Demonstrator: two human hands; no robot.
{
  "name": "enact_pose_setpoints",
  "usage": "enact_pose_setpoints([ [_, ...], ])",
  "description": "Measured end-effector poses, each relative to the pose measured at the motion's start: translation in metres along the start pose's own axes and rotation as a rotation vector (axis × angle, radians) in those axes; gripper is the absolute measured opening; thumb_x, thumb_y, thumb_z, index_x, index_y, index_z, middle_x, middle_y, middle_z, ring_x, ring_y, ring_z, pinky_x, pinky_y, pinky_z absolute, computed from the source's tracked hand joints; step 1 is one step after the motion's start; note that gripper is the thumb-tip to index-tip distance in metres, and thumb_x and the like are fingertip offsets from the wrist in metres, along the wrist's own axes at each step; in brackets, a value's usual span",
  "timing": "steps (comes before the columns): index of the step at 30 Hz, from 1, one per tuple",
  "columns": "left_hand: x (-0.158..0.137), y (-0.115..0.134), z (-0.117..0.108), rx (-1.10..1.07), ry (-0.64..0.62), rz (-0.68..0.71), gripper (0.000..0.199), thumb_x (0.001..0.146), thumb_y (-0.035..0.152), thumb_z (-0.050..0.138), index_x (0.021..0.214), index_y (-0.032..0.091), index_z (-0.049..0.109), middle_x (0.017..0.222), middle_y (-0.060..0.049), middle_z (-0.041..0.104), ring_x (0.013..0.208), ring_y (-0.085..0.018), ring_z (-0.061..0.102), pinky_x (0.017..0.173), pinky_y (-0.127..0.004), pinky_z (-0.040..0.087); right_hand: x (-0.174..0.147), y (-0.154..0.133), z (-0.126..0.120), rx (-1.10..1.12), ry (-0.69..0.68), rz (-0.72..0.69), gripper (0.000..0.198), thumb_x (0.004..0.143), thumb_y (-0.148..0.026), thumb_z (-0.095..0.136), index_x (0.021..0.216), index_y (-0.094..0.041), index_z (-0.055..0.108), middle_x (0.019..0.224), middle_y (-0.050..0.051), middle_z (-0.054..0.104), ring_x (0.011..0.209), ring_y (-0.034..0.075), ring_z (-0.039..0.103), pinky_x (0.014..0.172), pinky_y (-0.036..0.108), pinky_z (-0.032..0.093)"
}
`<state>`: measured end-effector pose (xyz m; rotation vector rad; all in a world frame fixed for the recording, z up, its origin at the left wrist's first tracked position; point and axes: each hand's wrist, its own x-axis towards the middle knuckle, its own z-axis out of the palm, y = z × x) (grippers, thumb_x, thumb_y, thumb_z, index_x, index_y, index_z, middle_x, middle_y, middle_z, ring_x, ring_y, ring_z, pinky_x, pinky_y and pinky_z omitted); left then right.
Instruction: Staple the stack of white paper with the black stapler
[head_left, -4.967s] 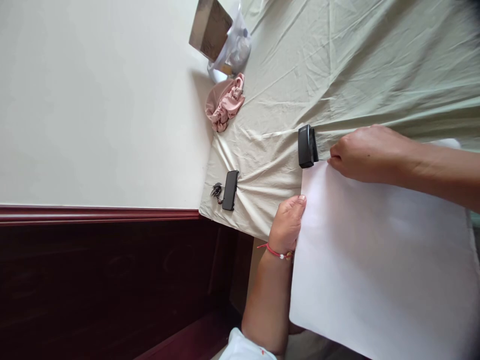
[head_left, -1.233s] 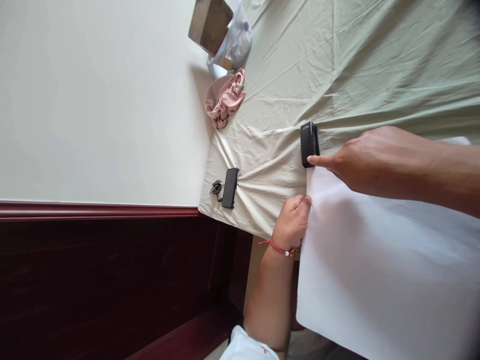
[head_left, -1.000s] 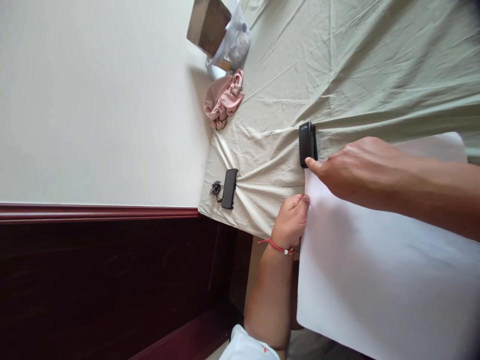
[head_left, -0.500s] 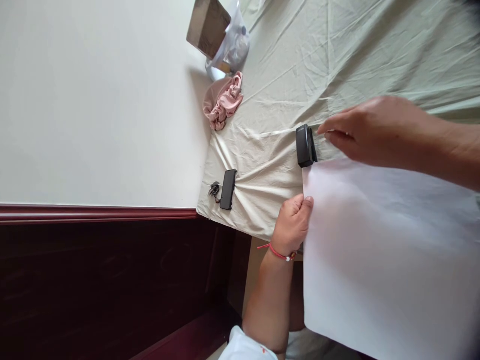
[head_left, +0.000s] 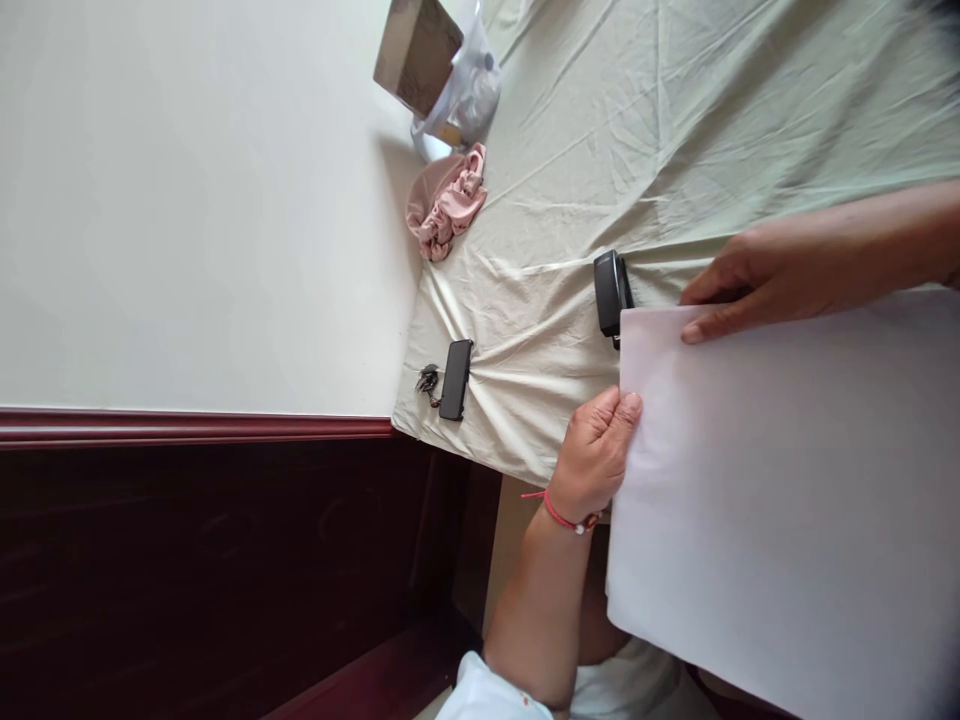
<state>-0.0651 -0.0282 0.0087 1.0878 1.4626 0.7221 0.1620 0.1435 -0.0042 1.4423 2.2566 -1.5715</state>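
Note:
My left hand point(head_left: 592, 455), with a red string bracelet at the wrist, is closed on the left edge of several white sheets of paper point(head_left: 772, 480), thumb on top. At the upper edge of the sheets, my right hand point(head_left: 750, 285) pinches them, its thumb on the upper face and its other fingers behind. A black stapler point(head_left: 611, 295) stands on the cloth just beyond the paper's upper left corner. That corner overlaps part of the stapler's near end in view; I cannot tell whether they touch.
A pale green cloth point(head_left: 570, 180) covers the table. Near its left edge lie a black phone-like object point(head_left: 456, 380), keys point(head_left: 427, 378) and a pink cloth cap point(head_left: 446, 205). Behind stand a brown box point(head_left: 420, 55) and a clear plastic bag point(head_left: 476, 95), close to the white wall point(head_left: 187, 200).
The paper's corner has come out from the stapler. My right hand has moved from beside the stapler down onto the upper edge of the sheets. My left hand shifted slightly right, still holding them.

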Motion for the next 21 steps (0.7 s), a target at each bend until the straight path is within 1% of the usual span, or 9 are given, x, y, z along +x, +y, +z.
enact_pose_setpoints([
  [3, 0.003, 0.000, 0.003, -0.111, 0.022, 0.008, 0.046, 0.092, 0.064, 0.071, 0.092, 0.018, 0.069, 0.078, 0.000, 0.062, 0.071, -0.012, 0.053, 0.067, -0.026, 0.044, -0.005, -0.005, -0.001, -0.075, -0.106, -0.004, 0.055, 0.087, -0.057, 0.063, 0.099, -0.005, 0.077, 0.066, -0.010, 0.063, 0.056, -0.005, 0.049, 0.053, 0.017, 0.026],
  [6, 0.004, 0.006, 0.006, -0.277, -0.012, -0.035, 0.049, 0.088, 0.061, 0.077, 0.112, 0.019, 0.073, 0.089, -0.003, 0.072, 0.079, -0.016, 0.065, 0.076, -0.028, 0.051, -0.011, -0.009, -0.004, -0.024, -0.060, -0.017, 0.054, 0.087, -0.054, 0.062, 0.099, -0.004, 0.076, 0.064, -0.011, 0.061, 0.054, -0.006, 0.049, 0.052, 0.015, 0.025],
  [9, 0.003, 0.013, 0.005, -0.378, -0.103, -0.111, 0.060, 0.085, 0.059, 0.081, 0.127, 0.017, 0.071, 0.100, -0.008, 0.077, 0.089, -0.021, 0.072, 0.085, -0.034, 0.056, -0.015, -0.011, -0.006, 0.015, -0.065, -0.026, 0.063, 0.084, -0.060, 0.061, 0.115, -0.006, 0.076, 0.070, -0.011, 0.064, 0.056, -0.003, 0.053, 0.055, 0.016, 0.030],
  [11, 0.002, 0.015, 0.004, -0.367, -0.141, -0.168, 0.064, 0.082, 0.060, 0.083, 0.125, 0.014, 0.073, 0.101, -0.011, 0.078, 0.090, -0.023, 0.074, 0.086, -0.036, 0.057, -0.015, -0.012, -0.006, 0.015, -0.080, -0.038, 0.069, 0.083, -0.064, 0.059, 0.122, -0.009, 0.075, 0.074, -0.011, 0.067, 0.058, -0.002, 0.056, 0.058, 0.017, 0.033],
  [13, 0.001, 0.013, 0.002, -0.323, -0.139, -0.217, 0.067, 0.078, 0.063, 0.086, 0.119, 0.012, 0.076, 0.099, -0.012, 0.079, 0.085, -0.023, 0.075, 0.083, -0.036, 0.058, -0.015, -0.016, -0.004, -0.017, -0.074, -0.048, 0.067, 0.085, -0.063, 0.060, 0.121, -0.009, 0.075, 0.076, -0.011, 0.067, 0.059, -0.003, 0.055, 0.059, 0.017, 0.034],
  [15, 0.002, 0.011, 0.002, -0.280, -0.125, -0.255, 0.070, 0.073, 0.067, 0.087, 0.113, 0.010, 0.078, 0.094, -0.013, 0.080, 0.079, -0.023, 0.074, 0.077, -0.036, 0.057, -0.018, -0.021, -0.003, -0.051, -0.010, -0.067, 0.057, 0.089, -0.056, 0.062, 0.120, -0.011, 0.077, 0.077, -0.010, 0.069, 0.060, -0.003, 0.054, 0.060, 0.017, 0.036],
  [17, 0.003, 0.009, 0.001, -0.261, -0.122, -0.286, 0.074, 0.068, 0.071, 0.088, 0.107, 0.009, 0.079, 0.089, -0.013, 0.079, 0.074, -0.022, 0.073, 0.073, -0.035, 0.057, -0.022, -0.023, -0.006, -0.072, 0.122, -0.074, 0.048, 0.093, -0.049, 0.062, 0.123, -0.016, 0.078, 0.082, -0.010, 0.070, 0.064, -0.002, 0.056, 0.064, 0.018, 0.040],
  [19, 0.003, 0.010, 0.001, -0.261, -0.120, -0.309, 0.076, 0.065, 0.073, 0.089, 0.102, 0.008, 0.080, 0.085, -0.014, 0.079, 0.070, -0.022, 0.072, 0.071, -0.034, 0.056, -0.026, -0.017, -0.011, -0.022, 0.321, -0.104, 0.046, 0.098, -0.050, 0.057, 0.127, -0.021, 0.077, 0.093, -0.008, 0.073, 0.077, 0.001, 0.062, 0.075, 0.019, 0.047],
  [21, 0.003, 0.012, 0.001, -0.272, -0.112, -0.320, 0.075, 0.060, 0.074, 0.090, 0.095, 0.007, 0.081, 0.081, -0.013, 0.078, 0.066, -0.020, 0.069, 0.067, -0.032, 0.054, -0.024, -0.002, -0.016, 0.076, 0.474, -0.171, 0.049, 0.106, -0.054, 0.047, 0.128, -0.020, 0.075, 0.110, -0.001, 0.073, 0.097, 0.008, 0.068, 0.091, 0.025, 0.053],
])
